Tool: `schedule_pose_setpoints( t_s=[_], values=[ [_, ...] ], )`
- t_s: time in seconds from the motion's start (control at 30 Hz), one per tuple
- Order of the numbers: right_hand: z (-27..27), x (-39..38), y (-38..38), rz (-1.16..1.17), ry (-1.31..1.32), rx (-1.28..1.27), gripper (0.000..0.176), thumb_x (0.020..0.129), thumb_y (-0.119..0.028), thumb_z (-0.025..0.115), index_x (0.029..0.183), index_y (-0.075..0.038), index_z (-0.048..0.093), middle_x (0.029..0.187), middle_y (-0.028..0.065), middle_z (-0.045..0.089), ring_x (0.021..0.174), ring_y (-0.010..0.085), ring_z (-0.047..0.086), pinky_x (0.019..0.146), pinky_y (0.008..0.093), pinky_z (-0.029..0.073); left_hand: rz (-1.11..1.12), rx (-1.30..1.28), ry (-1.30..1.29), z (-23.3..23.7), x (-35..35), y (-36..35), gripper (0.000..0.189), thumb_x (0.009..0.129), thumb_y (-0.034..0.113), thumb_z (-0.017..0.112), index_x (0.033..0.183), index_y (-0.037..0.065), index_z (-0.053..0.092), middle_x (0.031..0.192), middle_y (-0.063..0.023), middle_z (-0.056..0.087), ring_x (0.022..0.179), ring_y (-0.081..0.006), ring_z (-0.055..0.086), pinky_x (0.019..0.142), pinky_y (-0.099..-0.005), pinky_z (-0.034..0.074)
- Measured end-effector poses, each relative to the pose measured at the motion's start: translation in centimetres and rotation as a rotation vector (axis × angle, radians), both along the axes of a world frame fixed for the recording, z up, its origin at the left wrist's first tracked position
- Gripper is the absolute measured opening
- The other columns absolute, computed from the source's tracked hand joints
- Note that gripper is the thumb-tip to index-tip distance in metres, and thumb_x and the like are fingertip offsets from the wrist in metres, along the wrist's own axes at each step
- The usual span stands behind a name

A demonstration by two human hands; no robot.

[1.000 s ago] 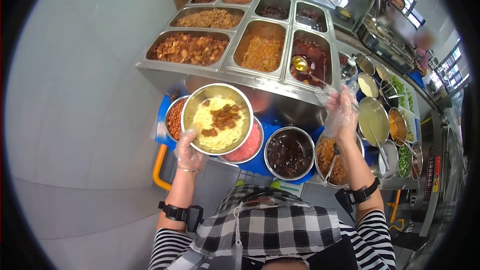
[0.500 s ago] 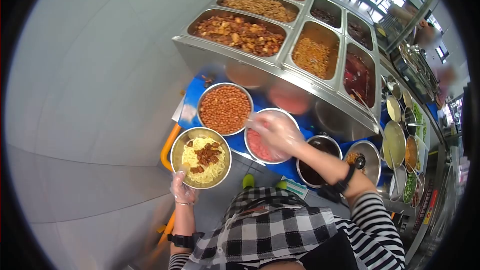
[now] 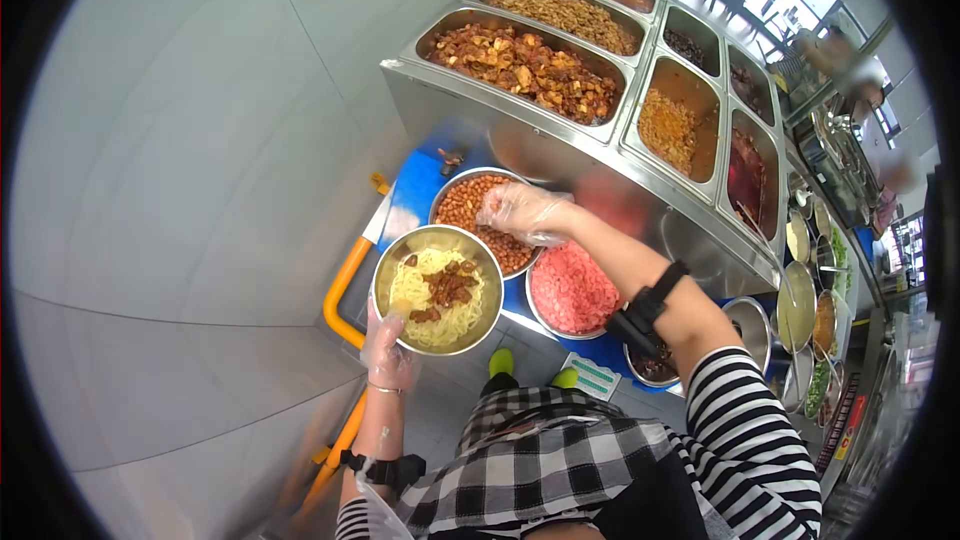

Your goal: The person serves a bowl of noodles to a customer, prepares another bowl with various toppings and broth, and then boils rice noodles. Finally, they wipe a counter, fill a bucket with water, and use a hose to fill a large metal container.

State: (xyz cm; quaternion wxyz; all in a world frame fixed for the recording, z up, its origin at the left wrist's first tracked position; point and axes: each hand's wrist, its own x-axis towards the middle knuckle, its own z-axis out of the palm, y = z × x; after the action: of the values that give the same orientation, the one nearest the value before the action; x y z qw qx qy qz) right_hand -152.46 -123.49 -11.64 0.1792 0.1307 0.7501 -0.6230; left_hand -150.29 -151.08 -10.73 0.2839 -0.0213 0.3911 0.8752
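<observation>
My left hand (image 3: 390, 348), in a clear plastic glove, grips the rim of a metal bowl (image 3: 491, 312). In that bowl are pale yellow noodles (image 3: 408, 287) topped with brown sauced chunks (image 3: 452, 284). My right hand (image 3: 522, 210), also gloved, is over a metal bowl of peanuts (image 3: 465, 198). Its fingers are curled together at the peanuts, and what lies in them is hidden. Just under my right forearm stands a bowl of pink minced meat (image 3: 572, 290).
A steel counter (image 3: 500, 110) with several pans of cooked food stands ahead. Bowls with ladles (image 3: 797, 300) line the right. A yellow rail (image 3: 345, 290) and a grey wall (image 3: 200, 190) are at left. Blurred people (image 3: 865, 90) are at the far right.
My right hand has moved left from over the pink meat to the peanuts. The noodle bowl in my left hand has come up and to the right; the view has shifted too.
</observation>
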Motion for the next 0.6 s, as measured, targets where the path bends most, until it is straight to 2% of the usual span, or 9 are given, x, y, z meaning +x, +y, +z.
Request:
schedule_pose_setpoints(
  t_s=[0.1, 0.17, 0.2, 0.27, 0.4, 0.47, 0.53, 0.6],
  values=[
    [6.5, 1.9, -0.9, 0.006, -0.057, -0.106, 0.009, 0.079, -0.015, 0.059, 0.083, -0.009, 0.053, 0.076, 0.0016, 0.055, 0.067, 0.0061, 0.047, 0.054, 0.0213, 0.039, -0.057, -0.009, 0.119, -0.2, -0.8, 1.5, 0.07, 0.065, 0.014, 0.052, 0.129, 0.005, 0.026, 0.122, -0.0095, 0.041, 0.11, -0.0209, 0.043, 0.094, -0.0334, 0.034],
    [8.4, 3.5, -1.6, 0.234, 0.331, 0.264, 0.016, 0.078, -0.016, 0.059, 0.089, -0.006, 0.054, 0.085, 0.0055, 0.058, 0.075, 0.0107, 0.052, 0.063, 0.0251, 0.044, -0.103, 0.005, 0.135, -0.2, -0.5, 3.2, 0.07, 0.065, 0.015, 0.052, 0.129, 0.005, 0.025, 0.122, -0.0094, 0.041, 0.11, -0.0206, 0.043, 0.094, -0.0331, 0.034],
    [10.4, 4.6, -2.3, 0.322, 0.361, 0.46, 0.025, 0.076, -0.02, 0.06, 0.095, -0.004, 0.054, 0.091, 0.0095, 0.06, 0.083, 0.0198, 0.057, 0.074, 0.031, 0.045, -0.137, 0.014, 0.156, 0.2, 0.1, 4.1, 0.07, 0.065, 0.015, 0.052, 0.129, 0.005, 0.025, 0.122, -0.0093, 0.041, 0.111, -0.0204, 0.042, 0.095, -0.0329, 0.033],
    [11.6, 7.5, -2.4, 0.255, 0.54, 0.729, 0.025, 0.078, -0.021, 0.057, 0.096, -0.004, 0.055, 0.092, 0.014, 0.059, 0.087, 0.0285, 0.056, 0.077, 0.035, 0.045, -0.21, 0.041, 0.134, 0.8, 1.2, 5.9, 0.071, 0.065, 0.015, 0.052, 0.13, 0.005, 0.024, 0.122, -0.0095, 0.04, 0.112, -0.0205, 0.041, 0.095, -0.0329, 0.033],
    [14.7, 15.0, -1.0, 0.023, 0.638, 0.846, 0.018, 0.079, -0.017, 0.054, 0.092, -0.006, 0.057, 0.088, 0.0144, 0.058, 0.084, 0.0313, 0.055, 0.075, 0.037, 0.044, -0.376, 0.054, 0.148, 2.2, 4.9, 8.9, 0.067, 0.068, 0.016, 0.053, 0.128, 0.003, 0.026, 0.122, -0.0116, 0.041, 0.112, -0.023, 0.042, 0.095, -0.0347, 0.034],
    [16.0, 20.5, -0.1, -0.094, 0.633, 0.958, 0.016, 0.078, -0.016, 0.051, 0.087, -0.005, 0.058, 0.079, 0.0156, 0.057, 0.079, 0.0329, 0.054, 0.07, 0.0388, 0.044, -0.486, 0.074, 0.148, 2.9, 7.5, 10.3, 0.064, 0.07, 0.017, 0.053, 0.126, 0.001, 0.029, 0.121, -0.0131, 0.042, 0.111, -0.0247, 0.043, 0.094, -0.036, 0.035],
    [16.2, 26.5, -0.1, -0.251, 0.588, 0.937, 0.012, 0.077, -0.012, 0.051, 0.076, -0.005, 0.061, 0.073, 0.0152, 0.055, 0.075, 0.0317, 0.054, 0.068, 0.0395, 0.044, -0.601, 0.018, 0.075, 3.4, 10.7, 11.8, 0.066, 0.069, 0.014, 0.051, 0.129, 0.003, 0.025, 0.122, -0.0131, 0.041, 0.111, -0.0241, 0.043, 0.094, -0.0351, 0.035],
    [17.1, 33.2, -0.3, -0.283, 0.572, 0.818, 0.012, 0.077, -0.012, 0.052, 0.078, -0.006, 0.061, 0.073, 0.0156, 0.056, 0.075, 0.0317, 0.054, 0.068, 0.04, 0.043, -0.716, 0.076, -0.009, 4.1, 14.6, 13.6, 0.064, 0.068, 0.013, 0.051, 0.126, -0.001, 0.028, 0.118, -0.0141, 0.044, 0.107, -0.0249, 0.047, 0.092, -0.0358, 0.038]
  ],
)
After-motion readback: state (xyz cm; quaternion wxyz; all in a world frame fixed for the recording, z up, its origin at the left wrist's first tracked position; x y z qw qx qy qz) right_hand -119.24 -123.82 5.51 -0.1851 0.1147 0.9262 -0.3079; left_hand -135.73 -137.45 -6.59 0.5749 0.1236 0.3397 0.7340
